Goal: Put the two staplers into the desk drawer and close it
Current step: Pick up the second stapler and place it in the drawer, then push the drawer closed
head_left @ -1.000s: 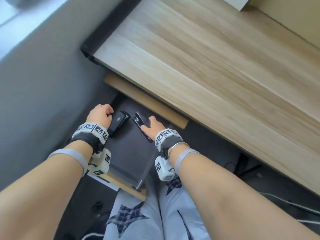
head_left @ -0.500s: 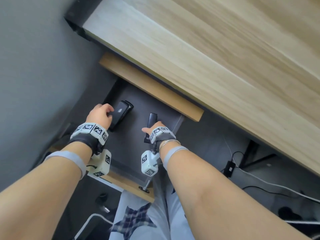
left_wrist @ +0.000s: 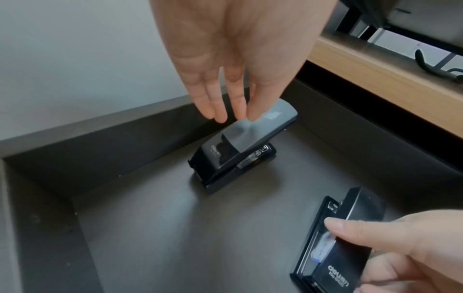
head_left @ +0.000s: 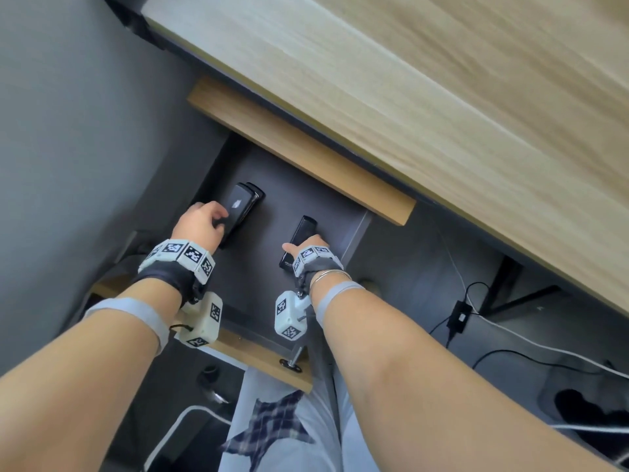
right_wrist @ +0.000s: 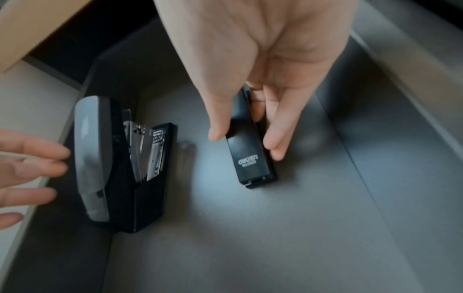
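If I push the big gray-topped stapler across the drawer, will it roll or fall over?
Probably neither. The gray-topped stapler sits on a long flat base on the drawer floor, so it should slide, not roll. It looks hard and stiff. Its glossy top might feel slippery. The left hand hovers above it.

Black power adapter (head_left: 459,316) with white cable (head_left: 544,349) on floor; wooden desktop (head_left: 442,114) above.
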Tool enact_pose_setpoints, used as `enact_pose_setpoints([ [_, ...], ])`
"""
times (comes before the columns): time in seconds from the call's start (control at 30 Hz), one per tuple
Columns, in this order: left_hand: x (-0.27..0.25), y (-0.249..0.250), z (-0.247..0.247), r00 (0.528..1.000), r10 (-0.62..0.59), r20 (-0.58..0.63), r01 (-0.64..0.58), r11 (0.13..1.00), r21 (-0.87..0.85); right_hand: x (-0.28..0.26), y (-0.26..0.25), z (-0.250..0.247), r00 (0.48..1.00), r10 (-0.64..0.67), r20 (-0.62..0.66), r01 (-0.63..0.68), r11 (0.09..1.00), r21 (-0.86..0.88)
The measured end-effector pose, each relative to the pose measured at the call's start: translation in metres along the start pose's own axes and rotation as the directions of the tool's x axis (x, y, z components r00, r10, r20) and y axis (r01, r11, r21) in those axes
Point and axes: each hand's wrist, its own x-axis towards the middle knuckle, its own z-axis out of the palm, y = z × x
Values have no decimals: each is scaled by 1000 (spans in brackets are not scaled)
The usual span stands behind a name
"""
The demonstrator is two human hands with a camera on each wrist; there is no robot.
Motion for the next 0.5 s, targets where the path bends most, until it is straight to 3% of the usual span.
enact_pose_setpoints([
  [0.17,-16,2,-5,999,-28,22,29,999,-16,-20,-4,-21,999,-30,-22,28,995,-101],
  [0.27,-30,5,-10,998,-50,23,51,998,-21,-43,-12,-40,982,-183,-36,168,954,-250],
  [0.37,-46,4,-16,995,-99,7,99,995,-9,-74,-26,-58,927,-372,-45,328,864,-383],
  [0.5,-72,0,-21,983,-185,13,185,983,8,-117,-45,-82,808,-588,-25,513,724,-462],
])
